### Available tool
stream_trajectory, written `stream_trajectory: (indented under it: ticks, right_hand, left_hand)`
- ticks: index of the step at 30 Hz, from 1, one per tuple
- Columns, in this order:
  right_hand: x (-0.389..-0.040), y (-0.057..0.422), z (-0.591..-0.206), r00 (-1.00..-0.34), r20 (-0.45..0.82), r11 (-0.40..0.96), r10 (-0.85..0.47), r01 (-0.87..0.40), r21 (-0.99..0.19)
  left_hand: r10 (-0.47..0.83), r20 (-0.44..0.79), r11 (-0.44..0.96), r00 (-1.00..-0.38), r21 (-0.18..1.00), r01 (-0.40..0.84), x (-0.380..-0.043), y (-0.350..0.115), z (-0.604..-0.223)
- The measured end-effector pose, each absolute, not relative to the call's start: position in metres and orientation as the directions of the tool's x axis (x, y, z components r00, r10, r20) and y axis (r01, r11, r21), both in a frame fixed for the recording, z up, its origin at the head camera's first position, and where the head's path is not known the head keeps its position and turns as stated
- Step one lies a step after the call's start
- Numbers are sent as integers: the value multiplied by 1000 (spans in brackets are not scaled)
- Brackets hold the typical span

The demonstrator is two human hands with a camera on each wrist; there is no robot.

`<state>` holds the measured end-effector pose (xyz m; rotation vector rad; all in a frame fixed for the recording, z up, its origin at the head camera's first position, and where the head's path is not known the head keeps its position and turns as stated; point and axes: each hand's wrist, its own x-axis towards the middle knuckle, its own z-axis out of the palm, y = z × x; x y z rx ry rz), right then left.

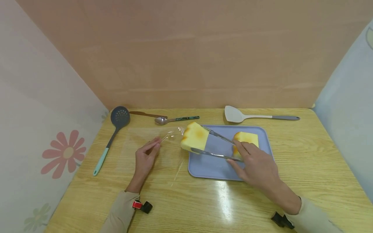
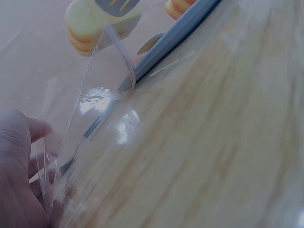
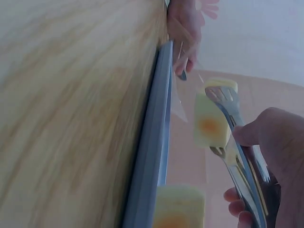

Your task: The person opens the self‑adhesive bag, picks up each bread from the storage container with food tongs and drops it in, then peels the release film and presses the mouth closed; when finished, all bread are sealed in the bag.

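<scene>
My right hand [image 1: 259,166] grips metal tongs [image 3: 242,166], whose tips clamp a thick yellow slice of bread [image 1: 196,136] with browned spots. In the head view the slice overlaps the left edge of the blue tray [image 1: 215,174]; the right wrist view shows it raised above the tray. My left hand [image 1: 145,158] pinches the edge of a clear plastic bag [image 2: 71,109] between thumb and fingers. The bag's mouth stands partly spread toward the slice. A second bread slice [image 1: 250,138] lies on the tray, partly hidden behind my right hand in the head view.
Left of the bag lies a slotted skimmer [image 1: 120,117] with a mint handle. Along the back are a brown knife [image 1: 148,114], a spoon [image 1: 163,120] with a patterned handle and a white spatula [image 1: 234,114]. Walls enclose the table [image 1: 192,207] at the back and sides.
</scene>
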<state>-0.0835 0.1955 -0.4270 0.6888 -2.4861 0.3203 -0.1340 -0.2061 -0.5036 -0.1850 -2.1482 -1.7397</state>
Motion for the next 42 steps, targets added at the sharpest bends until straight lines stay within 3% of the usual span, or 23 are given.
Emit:
stream_trajectory:
  ticks: [10, 18, 42]
  right_hand:
    - [-77, 160, -424, -791, 466, 875, -396, -480, -72]
    - [-77, 137, -422, -761, 465, 865, -454, -501, 25]
    - [-79, 118, -405, -771, 415, 859, -484, -509, 56]
  left_hand:
    - [-123, 388, 195, -914, 912, 361, -133, -206, -501]
    - [-106, 385, 200, -917, 912, 360, -132, -207, -500]
    - [-97, 419, 144, -903, 904, 403, -128, -207, -496]
